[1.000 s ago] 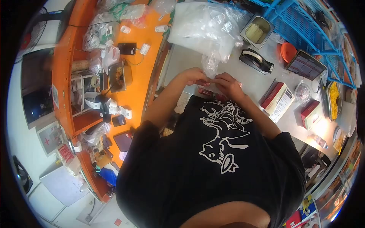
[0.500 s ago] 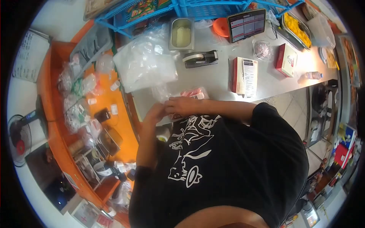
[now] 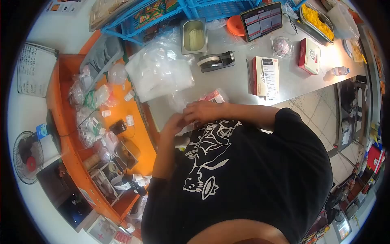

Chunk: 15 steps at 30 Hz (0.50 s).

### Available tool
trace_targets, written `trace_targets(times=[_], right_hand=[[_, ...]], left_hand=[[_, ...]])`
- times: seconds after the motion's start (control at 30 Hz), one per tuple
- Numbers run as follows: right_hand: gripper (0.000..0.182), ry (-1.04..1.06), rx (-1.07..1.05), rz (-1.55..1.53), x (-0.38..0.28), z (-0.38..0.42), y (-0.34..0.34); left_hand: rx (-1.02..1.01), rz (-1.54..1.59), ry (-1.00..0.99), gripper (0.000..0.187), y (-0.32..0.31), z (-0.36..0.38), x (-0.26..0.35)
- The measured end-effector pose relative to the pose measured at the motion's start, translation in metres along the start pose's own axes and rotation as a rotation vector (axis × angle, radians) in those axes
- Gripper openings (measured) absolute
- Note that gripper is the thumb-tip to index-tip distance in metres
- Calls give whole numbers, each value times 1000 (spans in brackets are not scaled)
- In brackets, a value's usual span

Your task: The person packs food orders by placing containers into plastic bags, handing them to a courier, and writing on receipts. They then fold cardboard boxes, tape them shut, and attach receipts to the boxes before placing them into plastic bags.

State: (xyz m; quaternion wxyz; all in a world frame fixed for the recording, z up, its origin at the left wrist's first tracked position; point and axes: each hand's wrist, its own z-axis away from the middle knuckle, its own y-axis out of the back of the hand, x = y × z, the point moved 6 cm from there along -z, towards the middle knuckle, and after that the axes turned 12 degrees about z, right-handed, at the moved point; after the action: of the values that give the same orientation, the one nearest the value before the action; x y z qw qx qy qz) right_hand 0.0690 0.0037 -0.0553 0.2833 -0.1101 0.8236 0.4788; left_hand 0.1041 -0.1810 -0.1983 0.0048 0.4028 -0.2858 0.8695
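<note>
Both hands, left hand point(image 3: 175, 121) and right hand point(image 3: 202, 111), pinch a small clear bag point(image 3: 214, 96) at the tabletop point(image 3: 235, 83) edge at frame centre; the slick film could slip and spill over it.

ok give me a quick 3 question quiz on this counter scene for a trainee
1. True or false: both hands, the left hand and the right hand, are together at the counter's near edge, at a small clear bag with red contents.
2. Which item lies between the metal tub and the hands?
A. tape dispenser
B. water bottle
C. tablet
3. Fill in: the heap of clear plastic bags lies on the steel counter beside the ____ coloured desk.

Key
1. true
2. A
3. orange
</note>
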Motion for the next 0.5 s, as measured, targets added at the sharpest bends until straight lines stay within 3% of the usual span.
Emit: trace_targets(times=[0.03,0.07,0.1,0.13,0.17,0.23,0.27,0.37,0.43,0.5], right_hand=[[21,-34,80,-91,4,2,0],[21,-33,82,-92,5,4,-5],[15,-159,203,-224,15,7,-3],[10,-287,325,-357,24,12,-4],[10,-288,328,-358,24,13,-9],[5,-638,391,-886,41,26,-31],[5,-639,397,-887,42,25,-34],[9,-579,505,-995,40,21,-32],[7,-582,455,-1017,36,17,-27],[7,-614,522,-1025,46,21,-37]], left_hand=[[-51,-130,-52,34,-8,0,7],[89,-58,62,27,-21,3,15],[230,15,176,21,-30,7,17],[232,13,179,21,-40,9,17],[305,6,173,24,-44,13,16],[374,-6,170,27,-48,20,3],[433,-422,-149,27,-46,25,14],[544,-931,-578,26,-76,35,30],[566,-954,-500,27,-76,28,37],[452,-1085,-507,28,-72,24,34]])
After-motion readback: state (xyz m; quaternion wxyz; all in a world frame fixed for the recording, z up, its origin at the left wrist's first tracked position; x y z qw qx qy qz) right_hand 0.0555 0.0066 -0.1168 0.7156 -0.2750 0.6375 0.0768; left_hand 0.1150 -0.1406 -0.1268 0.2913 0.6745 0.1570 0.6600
